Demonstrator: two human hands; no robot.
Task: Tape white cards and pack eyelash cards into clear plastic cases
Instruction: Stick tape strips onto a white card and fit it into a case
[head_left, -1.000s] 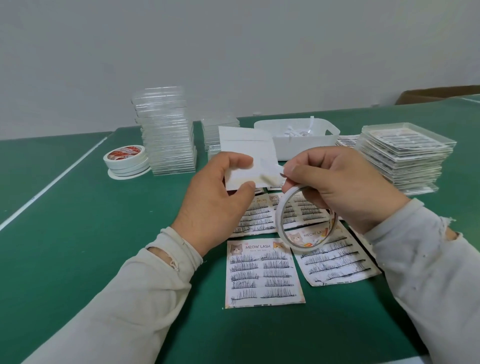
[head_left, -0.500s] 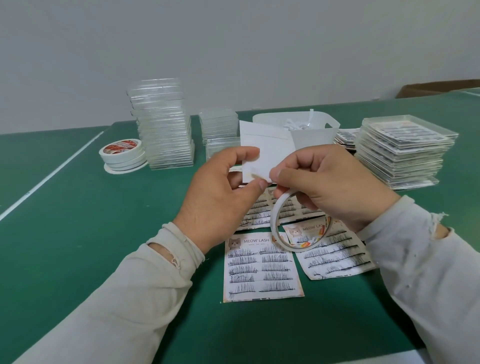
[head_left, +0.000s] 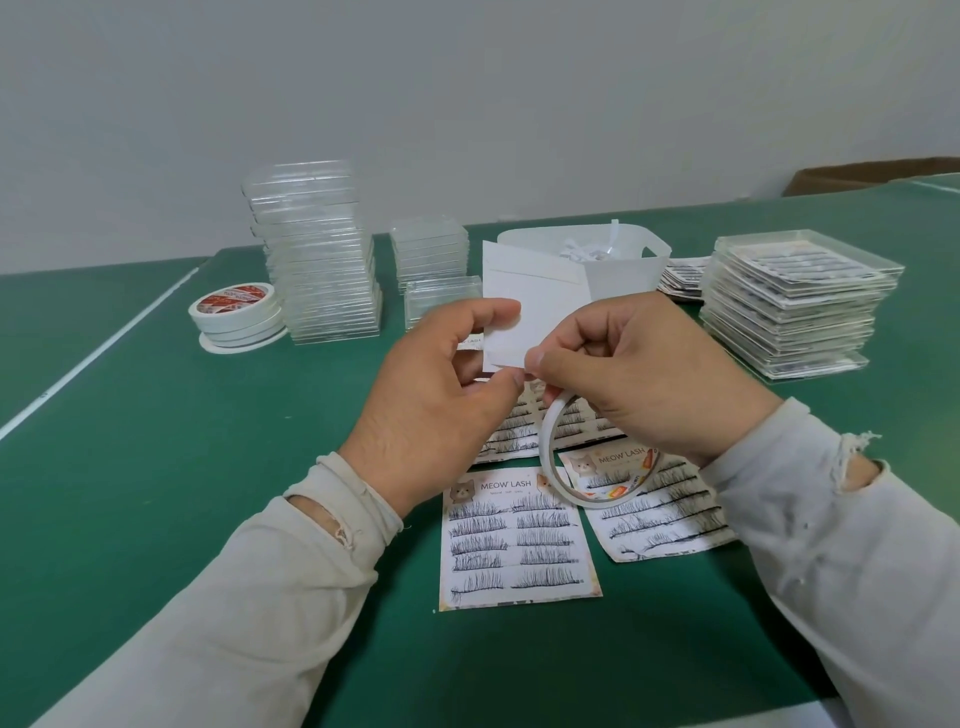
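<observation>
At the far left of the frame, a stack of tape rolls (head_left: 236, 318) with red printed cores sits on the green table (head_left: 130, 467). Just right of it stands a tall stack of empty clear cases (head_left: 317, 249), and beyond that a shorter pile of clear cases (head_left: 431, 260) with one more case lying in front of it.

Left of centre, my left hand (head_left: 441, 405) pinches the white card (head_left: 530, 306) between thumb and forefinger at its lower left corner, holding it upright above the table. My right hand (head_left: 644, 374) is close against it, the two hands nearly touching at the card's bottom edge; its fingers are curled and its thumb and forefinger pinch at that lower edge, where a strip of tape lies across the card. The thin tape roll (head_left: 582, 457) hangs below my right hand, and I cannot tell exactly how the fingers carry it.

Under my hands, in the lower centre, eyelash cards (head_left: 519, 540) printed MEOW LASH lie flat on the table, several overlapping one another.

Behind the white card, in the upper centre, is a white plastic bin (head_left: 623, 275) with white scraps inside. At the right stands a stack of packed cases (head_left: 795, 306) holding lash cards, with a few loose lash cards just left of it. A brown cardboard box (head_left: 872, 176) shows at the far upper right.
</observation>
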